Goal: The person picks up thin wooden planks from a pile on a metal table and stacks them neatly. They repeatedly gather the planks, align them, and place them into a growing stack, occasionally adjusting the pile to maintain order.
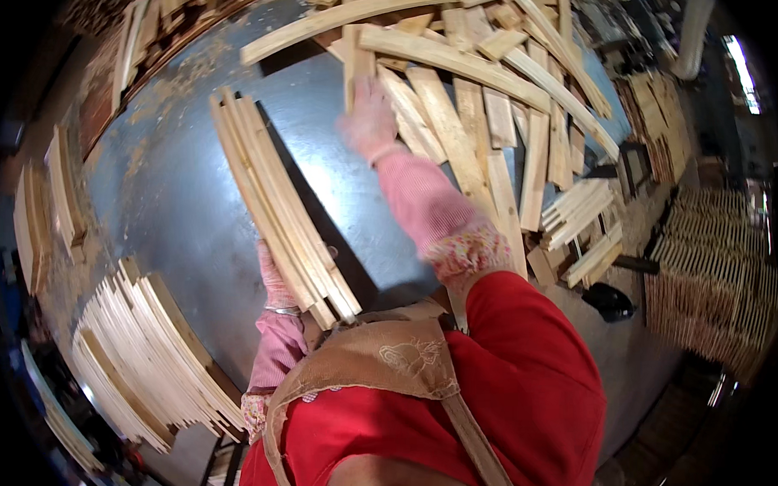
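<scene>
My left hand (274, 277) is closed round a bundle of long, pale wooden slats (276, 213). The bundle stands tilted over the metal tabletop, its lower end close to my apron; a fingertip shows past its right side. Farther out, my right hand (370, 119) reaches to the edge of a loose heap of wooden pieces (440, 113). It is at a short upright-lying wooden slat (357, 60) and looks to touch it. Motion smears the right fingers, so their grip is unclear.
The blue-grey metal table (181, 164) carries sawdust at its far left. A row of stacked slats (144, 354) stands near left, and curved boards (37, 225) lie beyond it. Small stacked pieces (581, 211) sit at the right, with a tall stack of slats (716, 274) past the edge.
</scene>
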`<state>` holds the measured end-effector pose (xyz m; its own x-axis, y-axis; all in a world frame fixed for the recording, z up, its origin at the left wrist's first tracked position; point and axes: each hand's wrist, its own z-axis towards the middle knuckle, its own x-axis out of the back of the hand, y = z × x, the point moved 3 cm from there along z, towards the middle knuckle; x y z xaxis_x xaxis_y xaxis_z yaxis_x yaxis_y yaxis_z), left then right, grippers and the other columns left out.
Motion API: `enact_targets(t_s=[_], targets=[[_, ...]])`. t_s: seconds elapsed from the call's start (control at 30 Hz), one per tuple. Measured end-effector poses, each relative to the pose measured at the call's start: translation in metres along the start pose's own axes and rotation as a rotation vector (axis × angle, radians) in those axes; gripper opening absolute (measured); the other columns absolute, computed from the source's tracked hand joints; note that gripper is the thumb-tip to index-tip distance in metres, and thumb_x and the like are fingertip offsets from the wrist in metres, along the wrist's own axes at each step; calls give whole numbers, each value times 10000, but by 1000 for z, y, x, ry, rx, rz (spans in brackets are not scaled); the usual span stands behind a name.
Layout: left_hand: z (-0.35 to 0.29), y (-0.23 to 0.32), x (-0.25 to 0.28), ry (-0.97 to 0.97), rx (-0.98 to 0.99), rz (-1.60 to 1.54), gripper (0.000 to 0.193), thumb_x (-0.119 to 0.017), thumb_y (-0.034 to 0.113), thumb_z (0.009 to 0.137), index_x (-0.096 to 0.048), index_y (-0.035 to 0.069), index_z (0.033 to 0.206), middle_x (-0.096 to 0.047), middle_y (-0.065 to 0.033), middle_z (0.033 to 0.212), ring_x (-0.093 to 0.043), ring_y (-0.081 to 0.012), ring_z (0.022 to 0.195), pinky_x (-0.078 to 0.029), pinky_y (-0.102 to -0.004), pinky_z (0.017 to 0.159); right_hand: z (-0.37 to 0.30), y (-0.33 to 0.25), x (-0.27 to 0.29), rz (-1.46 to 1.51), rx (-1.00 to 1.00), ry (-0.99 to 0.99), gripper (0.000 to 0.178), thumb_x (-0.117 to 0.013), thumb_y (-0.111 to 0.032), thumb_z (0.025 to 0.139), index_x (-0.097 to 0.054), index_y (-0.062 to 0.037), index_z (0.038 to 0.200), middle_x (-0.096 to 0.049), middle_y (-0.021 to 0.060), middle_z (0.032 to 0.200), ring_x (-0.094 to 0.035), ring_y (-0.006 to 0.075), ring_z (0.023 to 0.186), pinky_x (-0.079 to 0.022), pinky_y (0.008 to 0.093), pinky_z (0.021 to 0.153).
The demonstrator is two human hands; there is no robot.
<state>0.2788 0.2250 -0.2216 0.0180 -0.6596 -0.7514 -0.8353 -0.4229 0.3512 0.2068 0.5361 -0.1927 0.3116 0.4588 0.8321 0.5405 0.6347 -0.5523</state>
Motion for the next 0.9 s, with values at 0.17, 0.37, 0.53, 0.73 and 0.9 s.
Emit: enact_targets(t_s=[0.17,0.37,0.53,0.73,0.9], targets=[[20,-3,32,84,-17,-83,1049,-612,860,864,-524,64,1541,-682,-244,1327,-681,-414,1209,-579,-653,1008,-217,8,-7,686,-9,-378,864,-722,-322,971,-265,-84,1664,-524,278,1529,-593,423,1351,-482,461,1153],[2,-1,47,-15,-10,-8,880,-678,673,945,-497,51,1541,-668,-213,1373,-696,-382,1217,-623,-528,1011,-272,58,-12,429,511,-282,562,-585,-452,1063,-594,-115,1512,-760,171,1213,-732,325,1104,-579,413,1002],[-34,38,34,62,-14,152,817,-763,531,940,-508,0,1506,-671,-235,1355,-719,-371,1166,-639,-531,970,-79,120,43,-421,411,12,589,-635,-351,982,-585,-38,1479,-625,204,1481,-570,415,1372,-419,493,1195],[-138,77,47,458,-232,861,726,-775,284,909,-472,-50,1478,-678,-151,1202,-697,-244,1018,-593,-365,877,22,151,60,-727,305,-156,657,-647,-218,891,-529,-143,1533,-591,146,1504,-525,354,1422,-393,528,1176],[-222,47,132,1488,-61,1908,1014,-896,383,772,-388,48,1584,-590,-272,1434,-598,-449,1298,-496,-531,1080,-3,75,65,-798,482,-491,544,-716,-242,842,-644,-164,1375,-688,178,1289,-693,376,1167,-534,530,1008]])
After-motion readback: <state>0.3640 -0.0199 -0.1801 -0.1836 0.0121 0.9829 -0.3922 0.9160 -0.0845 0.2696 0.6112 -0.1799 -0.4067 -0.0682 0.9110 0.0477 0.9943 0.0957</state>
